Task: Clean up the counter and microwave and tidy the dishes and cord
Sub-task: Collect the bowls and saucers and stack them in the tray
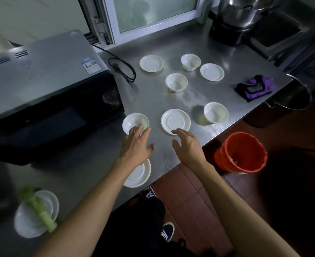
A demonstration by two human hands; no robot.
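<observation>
As I watched the head view, the left hand (136,145) hovered fingers spread, tips over a white bowl (134,122), holding nothing. The right hand (187,143) lay relaxed and spread, fingertips at a white saucer (175,120). The black cord (123,68) lay looped beside the microwave (41,86) on the steel counter (162,97), a purple cloth (254,88) well apart.

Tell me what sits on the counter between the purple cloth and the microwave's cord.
In the head view, two white bowls and a white saucer lie between the purple cloth and the cord, on bare steel counter.
</observation>
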